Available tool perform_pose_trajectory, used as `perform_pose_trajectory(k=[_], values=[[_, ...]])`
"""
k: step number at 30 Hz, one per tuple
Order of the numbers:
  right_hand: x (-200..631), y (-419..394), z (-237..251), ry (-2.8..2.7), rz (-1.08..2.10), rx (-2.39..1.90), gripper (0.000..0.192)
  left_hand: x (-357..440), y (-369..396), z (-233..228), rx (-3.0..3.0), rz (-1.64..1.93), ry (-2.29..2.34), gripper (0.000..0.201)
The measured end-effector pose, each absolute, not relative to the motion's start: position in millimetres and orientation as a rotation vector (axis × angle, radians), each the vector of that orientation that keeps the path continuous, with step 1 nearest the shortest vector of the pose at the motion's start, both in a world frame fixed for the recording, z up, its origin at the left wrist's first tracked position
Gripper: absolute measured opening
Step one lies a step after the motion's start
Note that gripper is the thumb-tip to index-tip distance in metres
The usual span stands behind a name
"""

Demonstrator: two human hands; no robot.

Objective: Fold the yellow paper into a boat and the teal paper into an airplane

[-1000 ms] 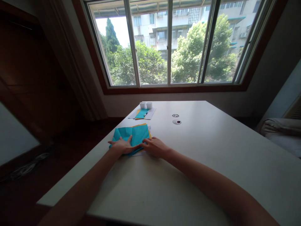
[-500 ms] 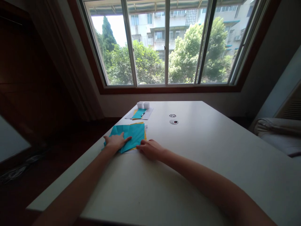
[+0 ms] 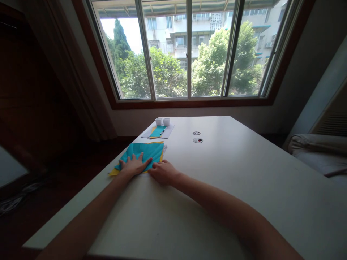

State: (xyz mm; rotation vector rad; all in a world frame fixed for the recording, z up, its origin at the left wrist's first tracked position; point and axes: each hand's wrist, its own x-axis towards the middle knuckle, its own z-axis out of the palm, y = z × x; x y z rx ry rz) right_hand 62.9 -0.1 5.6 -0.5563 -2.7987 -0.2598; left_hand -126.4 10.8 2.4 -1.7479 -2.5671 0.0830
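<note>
A creased blue sheet of paper (image 3: 143, 148) lies over yellow paper (image 3: 114, 172) and some white paper on the left part of the table. My left hand (image 3: 132, 166) rests flat on the blue sheet, fingers spread, pressing on its near left part. At the near right corner of the sheets is my right hand (image 3: 164, 172), its fingers curled together on the blue sheet's edge. That corner is hidden under the fingers. Yellow shows along the right edge and at the near left corner.
Farther back on the white table (image 3: 217, 187) lie a white sheet with smaller blue and yellow papers (image 3: 156, 131) and a pen (image 3: 163, 130). Behind them stand two small white boxes (image 3: 162, 122). Two round metal-like discs (image 3: 197, 140) are set in or on the tabletop.
My right hand has moved a little left along the near edge of the blue sheet. My left fingers have spread wider, and more yellow paper shows at the near left.
</note>
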Motion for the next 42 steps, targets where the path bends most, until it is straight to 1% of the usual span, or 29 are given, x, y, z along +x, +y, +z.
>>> perform_pose_trajectory(k=[5, 11, 14, 17, 20, 22, 24, 27, 29, 31, 36, 42], values=[[100.2, -3.2, 22.7, -2.688, -0.209, -0.511, 0.026, -127.9, 10.0, 2.5, -1.812, 0.054, -2.544, 0.080], [199.2, 6.7, 39.3, -2.651, -0.119, -0.622, 0.030, -114.9, 5.3, 28.8, -1.769, -0.041, -2.498, 0.075], [252.9, 16.2, 38.5, -2.617, -0.083, -0.773, 0.032, -98.0, 1.4, 50.5, -1.795, -0.085, -2.388, 0.064], [296.6, 24.3, 33.4, -2.573, -0.101, -0.937, 0.032, -68.3, -2.2, 70.8, -1.805, -0.112, -2.170, 0.051], [324.7, 27.5, 25.5, -2.535, -0.111, -1.064, 0.033, -25.0, -5.6, 79.1, -1.946, -0.212, -1.875, 0.049], [334.9, 27.2, 18.6, -2.489, -0.109, -1.138, 0.034, 8.0, -7.9, 73.9, -2.147, -0.192, -1.818, 0.048], [339.5, 25.7, 10.8, -2.431, -0.109, -1.218, 0.037, 39.8, -9.8, 60.3, -2.350, -0.155, -1.820, 0.052], [340.0, 22.1, 0.0, -2.375, -0.108, -1.324, 0.043, 76.2, -10.7, 32.2, -2.528, -0.110, -1.854, 0.061], [338.3, 18.3, -4.9, -2.386, -0.094, -1.359, 0.049, 89.7, -10.1, 15.1, -2.563, -0.156, -1.853, 0.070], [336.1, 13.5, -7.8, -2.437, -0.055, -1.378, 0.057, 95.3, -9.5, 3.4, -2.596, -0.143, -1.863, 0.075], [333.2, 3.7, -8.7, -2.637, 0.164, -1.444, 0.073, 94.3, -10.4, -3.7, -2.662, -0.070, -1.878, 0.076], [334.0, 3.0, -5.7, -2.646, 0.234, -1.472, 0.074, 94.9, -10.3, -2.4, -2.648, -0.076, -1.868, 0.074]])
